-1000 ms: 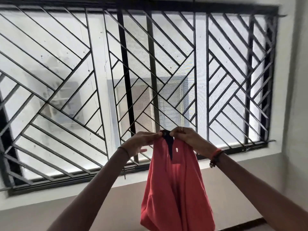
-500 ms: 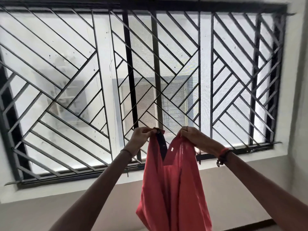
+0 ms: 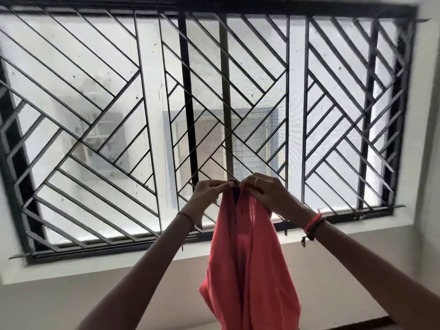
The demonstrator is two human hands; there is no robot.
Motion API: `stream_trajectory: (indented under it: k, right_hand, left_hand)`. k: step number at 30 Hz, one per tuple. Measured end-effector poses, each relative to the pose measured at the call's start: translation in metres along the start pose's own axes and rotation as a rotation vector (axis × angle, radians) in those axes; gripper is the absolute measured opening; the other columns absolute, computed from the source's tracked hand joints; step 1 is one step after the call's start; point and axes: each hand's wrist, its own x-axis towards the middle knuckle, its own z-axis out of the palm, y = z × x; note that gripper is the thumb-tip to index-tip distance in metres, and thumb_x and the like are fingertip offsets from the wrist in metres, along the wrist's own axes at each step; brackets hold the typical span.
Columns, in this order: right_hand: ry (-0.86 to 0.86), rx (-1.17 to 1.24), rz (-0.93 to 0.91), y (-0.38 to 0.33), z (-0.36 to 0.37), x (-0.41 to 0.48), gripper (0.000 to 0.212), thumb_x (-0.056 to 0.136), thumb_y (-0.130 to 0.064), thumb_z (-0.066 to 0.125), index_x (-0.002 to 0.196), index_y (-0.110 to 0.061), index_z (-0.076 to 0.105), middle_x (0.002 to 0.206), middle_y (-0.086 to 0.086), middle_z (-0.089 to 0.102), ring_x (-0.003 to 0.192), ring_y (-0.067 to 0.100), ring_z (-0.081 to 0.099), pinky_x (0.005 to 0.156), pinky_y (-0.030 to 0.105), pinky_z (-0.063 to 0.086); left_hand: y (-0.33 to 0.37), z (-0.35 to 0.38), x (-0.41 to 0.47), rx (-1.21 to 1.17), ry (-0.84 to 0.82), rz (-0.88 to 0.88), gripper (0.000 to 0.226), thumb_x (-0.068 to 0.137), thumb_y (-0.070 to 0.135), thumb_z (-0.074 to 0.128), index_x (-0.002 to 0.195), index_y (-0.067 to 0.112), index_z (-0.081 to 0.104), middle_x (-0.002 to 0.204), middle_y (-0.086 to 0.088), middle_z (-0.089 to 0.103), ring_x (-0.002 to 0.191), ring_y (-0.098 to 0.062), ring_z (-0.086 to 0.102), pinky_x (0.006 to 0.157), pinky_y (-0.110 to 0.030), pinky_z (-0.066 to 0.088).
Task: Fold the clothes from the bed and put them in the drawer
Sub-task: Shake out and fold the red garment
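A coral-red shirt point(image 3: 247, 263) with a dark collar and a buttoned placket hangs in the air in front of the window. My left hand point(image 3: 209, 194) pinches its top edge at the left of the collar. My right hand point(image 3: 264, 189), with a ring on one finger, pinches the top edge at the right of the collar. Both hands are raised and nearly touch each other. The shirt's lower end runs out of the bottom of the frame. Neither the bed nor the drawer is in view.
A wide window with a black metal grille point(image 3: 181, 115) of diagonal bars fills the wall ahead. Below it lie a white sill point(image 3: 95, 270) and a beige wall point(image 3: 71, 301). A wall corner point(image 3: 428, 163) stands at the right.
My hands were together at the collar, moved apart and spread the neckline, and have now come back together. The view has shifted slightly.
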Motion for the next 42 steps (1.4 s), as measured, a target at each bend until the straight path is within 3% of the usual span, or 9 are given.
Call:
stream_trajectory:
  k: [6,13,20,26,29,32,34,38,42]
  right_hand:
    - [0.067,-0.039,-0.028,0.003,0.003,0.008,0.013,0.081,-0.006,0.062,0.091,0.000,0.068,0.087,0.011,0.066,0.083,0.016,0.061,0.078,0.028,0.048]
    - [0.048,-0.058,0.041,0.012,0.003,0.011,0.019,0.082,-0.010,0.062,0.096,-0.003,0.072,0.087,0.009,0.067,0.086,0.007,0.058,0.081,0.003,0.037]
    - [0.017,-0.049,0.072,0.019,0.005,0.005,0.021,0.079,-0.010,0.065,0.096,-0.005,0.075,0.088,0.009,0.071,0.082,0.014,0.064,0.079,0.017,0.046]
    - [0.019,0.023,0.115,0.022,0.008,0.003,0.019,0.079,-0.002,0.065,0.095,-0.002,0.074,0.088,0.011,0.071,0.086,0.006,0.061,0.078,0.004,0.042]
    - [0.040,0.066,0.190,0.022,0.007,0.005,0.017,0.077,0.004,0.068,0.092,-0.002,0.075,0.088,0.012,0.072,0.082,0.000,0.059,0.077,0.004,0.041]
    - [0.021,0.098,0.252,0.019,0.006,0.007,0.015,0.078,0.003,0.068,0.090,-0.002,0.075,0.090,0.009,0.073,0.086,-0.004,0.058,0.078,0.002,0.040]
    - [0.000,0.102,0.278,0.018,0.006,0.009,0.013,0.079,0.001,0.069,0.089,-0.004,0.076,0.091,0.007,0.073,0.087,-0.005,0.058,0.080,0.006,0.041]
    - [-0.041,0.141,0.339,0.019,0.005,0.016,0.013,0.078,-0.008,0.073,0.089,-0.013,0.077,0.088,0.005,0.075,0.080,0.000,0.063,0.083,0.024,0.047]
    - [-0.082,0.172,0.354,0.017,0.001,0.022,0.013,0.076,-0.007,0.074,0.087,-0.014,0.076,0.085,0.002,0.075,0.081,0.004,0.065,0.084,0.028,0.049]
  left_hand:
    - [0.004,0.010,0.000,-0.046,-0.041,0.007,0.028,0.084,0.027,0.069,0.105,0.009,0.073,0.073,0.005,0.058,0.047,0.005,0.040,0.055,-0.016,0.032]
    - [0.003,0.019,0.005,-0.122,0.025,-0.001,0.031,0.082,0.021,0.072,0.110,0.008,0.068,0.047,0.019,0.053,0.040,0.005,0.043,0.056,-0.020,0.031]
    - [-0.011,0.024,0.009,-0.158,0.059,-0.001,0.037,0.078,0.021,0.076,0.112,0.009,0.067,0.074,-0.002,0.057,0.045,0.001,0.039,0.047,-0.012,0.033]
    - [-0.016,0.026,0.007,-0.160,0.008,0.036,0.037,0.081,0.018,0.073,0.115,0.007,0.062,0.081,-0.001,0.064,0.049,0.006,0.049,0.049,-0.009,0.036]
    - [-0.015,0.028,0.006,0.006,-0.005,0.159,0.045,0.070,0.017,0.083,0.110,0.019,0.061,0.085,0.004,0.064,0.055,0.009,0.053,0.055,-0.009,0.039]
    - [-0.020,0.029,0.007,0.196,0.033,0.310,0.049,0.060,0.037,0.083,0.102,0.029,0.060,0.082,0.010,0.064,0.055,0.008,0.050,0.058,-0.013,0.038]
    - [-0.021,0.029,0.006,0.219,0.087,0.340,0.043,0.063,0.041,0.078,0.099,0.027,0.060,0.081,0.009,0.066,0.055,0.008,0.050,0.057,-0.013,0.037]
    - [-0.016,0.029,0.003,0.158,0.185,0.342,0.030,0.074,0.014,0.079,0.094,0.020,0.057,0.078,0.010,0.064,0.051,0.012,0.049,0.051,-0.008,0.033]
    - [-0.015,0.029,0.005,0.090,0.217,0.324,0.030,0.075,0.007,0.075,0.086,0.025,0.054,0.075,0.011,0.064,0.047,0.007,0.048,0.050,-0.010,0.033]
